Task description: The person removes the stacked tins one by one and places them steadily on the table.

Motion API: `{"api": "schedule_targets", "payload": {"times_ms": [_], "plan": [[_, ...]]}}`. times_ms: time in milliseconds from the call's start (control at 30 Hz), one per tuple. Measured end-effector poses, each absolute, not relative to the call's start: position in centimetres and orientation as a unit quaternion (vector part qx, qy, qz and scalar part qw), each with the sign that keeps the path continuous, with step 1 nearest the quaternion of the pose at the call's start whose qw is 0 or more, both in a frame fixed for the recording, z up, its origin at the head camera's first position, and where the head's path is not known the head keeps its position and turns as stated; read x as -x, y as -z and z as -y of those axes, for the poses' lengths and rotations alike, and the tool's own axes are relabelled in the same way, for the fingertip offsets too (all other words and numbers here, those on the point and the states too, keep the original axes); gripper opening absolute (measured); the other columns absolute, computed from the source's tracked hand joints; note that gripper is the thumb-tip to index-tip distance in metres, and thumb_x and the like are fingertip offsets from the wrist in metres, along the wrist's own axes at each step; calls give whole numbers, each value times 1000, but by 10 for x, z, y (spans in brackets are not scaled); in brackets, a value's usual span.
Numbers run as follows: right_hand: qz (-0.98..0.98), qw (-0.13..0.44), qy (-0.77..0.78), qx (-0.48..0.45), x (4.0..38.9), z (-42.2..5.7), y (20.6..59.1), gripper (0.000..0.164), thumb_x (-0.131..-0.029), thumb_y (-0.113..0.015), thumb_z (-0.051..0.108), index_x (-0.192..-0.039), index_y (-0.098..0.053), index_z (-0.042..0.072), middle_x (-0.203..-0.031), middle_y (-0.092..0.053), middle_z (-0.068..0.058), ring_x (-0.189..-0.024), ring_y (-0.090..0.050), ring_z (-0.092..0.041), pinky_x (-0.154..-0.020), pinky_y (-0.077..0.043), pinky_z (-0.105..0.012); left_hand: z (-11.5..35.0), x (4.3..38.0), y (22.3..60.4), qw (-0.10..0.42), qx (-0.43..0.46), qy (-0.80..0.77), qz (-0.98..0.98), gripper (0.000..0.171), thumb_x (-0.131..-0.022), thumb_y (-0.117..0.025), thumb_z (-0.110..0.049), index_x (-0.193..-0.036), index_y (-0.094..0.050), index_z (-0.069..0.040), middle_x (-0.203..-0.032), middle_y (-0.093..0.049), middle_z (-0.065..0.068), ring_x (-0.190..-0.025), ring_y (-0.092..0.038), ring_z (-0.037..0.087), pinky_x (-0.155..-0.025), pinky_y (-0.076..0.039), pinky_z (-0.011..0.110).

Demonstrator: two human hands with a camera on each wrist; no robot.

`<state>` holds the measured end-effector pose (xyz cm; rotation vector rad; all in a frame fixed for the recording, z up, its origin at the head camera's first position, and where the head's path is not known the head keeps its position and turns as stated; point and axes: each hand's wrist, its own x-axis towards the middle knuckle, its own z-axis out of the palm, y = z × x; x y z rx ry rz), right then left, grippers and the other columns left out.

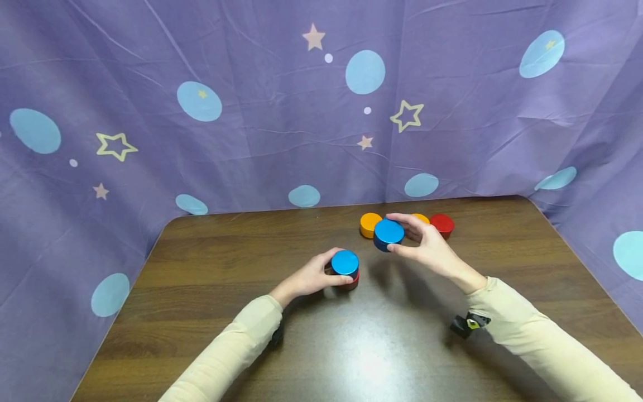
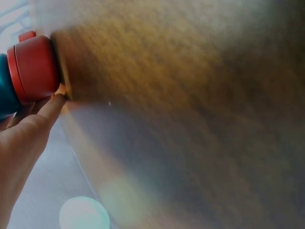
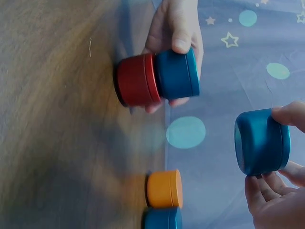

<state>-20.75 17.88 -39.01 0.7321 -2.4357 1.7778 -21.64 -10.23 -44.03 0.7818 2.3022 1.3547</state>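
My left hand [image 1: 311, 274] holds a blue round tin [image 1: 344, 262] between thumb and fingers. This tin sits on top of a red round tin [image 3: 137, 80], making a stack of two that stands on the table. My right hand [image 1: 427, 248] grips another blue tin [image 1: 389, 231] by its sides, in the air above the table, to the right of the stack and apart from it. In the left wrist view, the red tin [image 2: 35, 69] shows beside the fingers, and the blue one is cut off by the frame edge.
At the back of the brown wooden table [image 1: 216, 251], an orange tin [image 1: 370, 224], a blue tin [image 3: 163, 218], a second orange tin [image 1: 421, 218] and a red tin [image 1: 442, 225] stand in a row, partly hidden by the right hand. A purple patterned curtain [image 1: 281, 111] hangs behind.
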Motion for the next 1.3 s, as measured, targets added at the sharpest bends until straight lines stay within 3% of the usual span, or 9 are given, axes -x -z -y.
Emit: {"api": "schedule_targets", "payload": {"times_ms": [333, 833, 1100, 1300], "plan": [[765, 41, -606, -216, 209, -200, 385, 56, -83, -72, -5, -134, -50, -5, -131, -53, -22, -110, -57, -8, -95, -43, -19, 102, 215, 441, 173, -281, -487, -809, 53, -86, -75, -14, -132, -50, -3, -120, -60, 9, -108, -56, 20, -93, -46, 31], [792, 63, -585, -163, 214, -234, 388, 56, -85, -72, 0, -136, -49, -3, -131, -52, -21, -110, -55, -1, -91, -43, -14, 102, 215, 441, 166, -281, -480, -814, 53, -86, -75, -15, -132, -50, -4, -120, -60, 8, -109, -55, 20, -96, -44, 34], [814, 68, -559, -141, 216, -255, 393, 56, -88, -71, 6, -137, -47, -3, -134, -49, -25, -114, -53, -4, -90, -42, -12, 102, 214, 441, 165, -281, -483, -813, 55, -86, -74, -14, -134, -49, -3, -122, -60, 10, -111, -55, 24, -97, -43, 39], [831, 75, -539, -114, 218, -267, 403, 57, -88, -71, 7, -137, -45, -5, -132, -51, -25, -118, -52, -17, -92, -39, -10, 102, 214, 439, 173, -274, -477, -817, 54, -87, -74, -17, -133, -49, -5, -122, -60, 8, -111, -54, 20, -97, -42, 36]]}}
